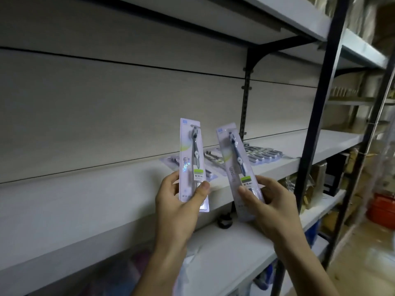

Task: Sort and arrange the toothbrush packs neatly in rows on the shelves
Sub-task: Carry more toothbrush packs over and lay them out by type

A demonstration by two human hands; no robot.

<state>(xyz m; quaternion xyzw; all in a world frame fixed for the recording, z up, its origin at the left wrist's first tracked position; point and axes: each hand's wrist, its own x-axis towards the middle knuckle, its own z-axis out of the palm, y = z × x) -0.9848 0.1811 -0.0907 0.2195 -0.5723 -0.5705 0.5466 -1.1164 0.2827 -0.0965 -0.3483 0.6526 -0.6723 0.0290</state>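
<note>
Each hand pinches one pack: left hand [179, 201], left pack [192, 159]; right hand [267, 201], right pack [237, 165]. Lay both flat beside the row [256, 153] at centre right, edges aligned.

L hand [179, 201], R hand [268, 204], both raised, pinching

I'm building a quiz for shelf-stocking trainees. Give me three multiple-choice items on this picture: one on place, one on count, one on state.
1. Where do the sorted packs lie?
A. shelf behind the hands
B. floor
C. top shelf

2. How many packs are held?
A. one
B. two
C. four

3. How does the right hand's pack stand?
A. flat
B. tilted
C. upside down

Answers:
1 A: the row of packs lies on the shelf.
2 B: the left hand grips one pack, the right hand another.
3 B: its top leans left.
</note>
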